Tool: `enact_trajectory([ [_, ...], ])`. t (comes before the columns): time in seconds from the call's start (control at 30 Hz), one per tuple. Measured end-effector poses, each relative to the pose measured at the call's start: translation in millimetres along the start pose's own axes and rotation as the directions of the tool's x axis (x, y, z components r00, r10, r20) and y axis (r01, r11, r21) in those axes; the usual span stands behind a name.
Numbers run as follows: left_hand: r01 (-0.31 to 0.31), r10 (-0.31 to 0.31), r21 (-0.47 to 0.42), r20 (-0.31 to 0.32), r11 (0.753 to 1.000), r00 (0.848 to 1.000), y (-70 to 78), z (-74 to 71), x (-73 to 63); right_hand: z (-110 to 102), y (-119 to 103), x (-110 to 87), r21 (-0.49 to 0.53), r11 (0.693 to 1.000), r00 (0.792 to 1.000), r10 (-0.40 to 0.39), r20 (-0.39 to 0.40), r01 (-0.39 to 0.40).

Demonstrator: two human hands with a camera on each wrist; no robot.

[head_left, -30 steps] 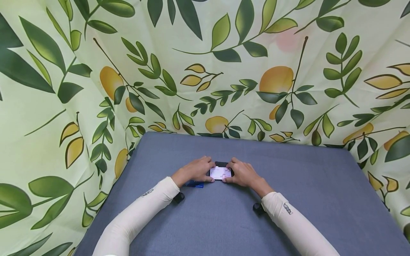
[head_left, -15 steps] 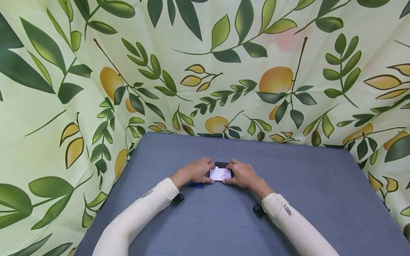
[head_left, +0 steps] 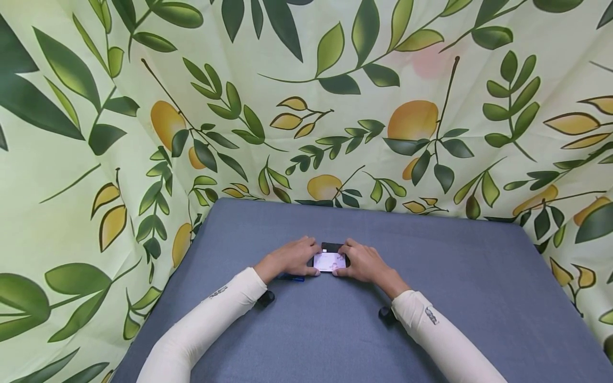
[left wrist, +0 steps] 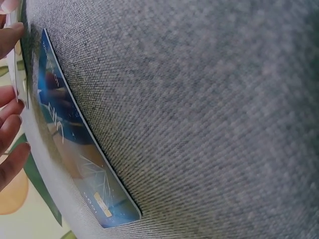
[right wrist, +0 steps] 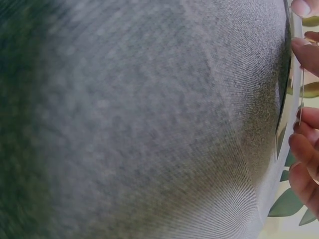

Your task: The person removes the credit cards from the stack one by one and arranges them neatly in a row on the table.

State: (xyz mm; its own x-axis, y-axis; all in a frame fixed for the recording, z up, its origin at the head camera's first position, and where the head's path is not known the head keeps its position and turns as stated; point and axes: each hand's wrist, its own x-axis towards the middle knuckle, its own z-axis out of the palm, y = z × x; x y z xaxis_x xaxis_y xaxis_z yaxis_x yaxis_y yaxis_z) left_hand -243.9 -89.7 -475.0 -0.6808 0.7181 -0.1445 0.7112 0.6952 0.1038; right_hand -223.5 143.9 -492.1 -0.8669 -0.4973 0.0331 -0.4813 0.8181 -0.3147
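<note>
A thin pale card [head_left: 329,261] with a pinkish print is held at both ends, in the middle of the head view. My left hand [head_left: 298,255] pinches its left end between thumb and fingers; my right hand [head_left: 362,259] pinches its right end. Both wrist views show the card [left wrist: 13,64] nearly edge-on, a little above the table. Behind and partly under it lies a flat black card-like piece [head_left: 331,247], mostly covered. A blue printed card [left wrist: 82,144] lies flat on the table beneath my left wrist, partly hidden in the head view.
The table [head_left: 330,330] has a grey-blue fabric cover. A leaf-and-fruit patterned cloth [head_left: 335,106] hangs along its back and left side. Black wrist-camera parts [head_left: 387,314] hang below the sleeves, close to the table.
The pale card has shifted very slightly toward the person, so a little more of the black piece shows behind it. Both hands keep their hold.
</note>
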Motion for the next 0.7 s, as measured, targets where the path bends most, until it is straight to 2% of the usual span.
enact_trajectory([
  [0.7, -0.001, 0.001, 0.002, 0.008, 1.000, 1.000, 0.7, 3.0, -4.2, 2.9, -2.3, -2.1, -0.012, 1.000, 1.000, -0.004, 0.003, 0.004],
])
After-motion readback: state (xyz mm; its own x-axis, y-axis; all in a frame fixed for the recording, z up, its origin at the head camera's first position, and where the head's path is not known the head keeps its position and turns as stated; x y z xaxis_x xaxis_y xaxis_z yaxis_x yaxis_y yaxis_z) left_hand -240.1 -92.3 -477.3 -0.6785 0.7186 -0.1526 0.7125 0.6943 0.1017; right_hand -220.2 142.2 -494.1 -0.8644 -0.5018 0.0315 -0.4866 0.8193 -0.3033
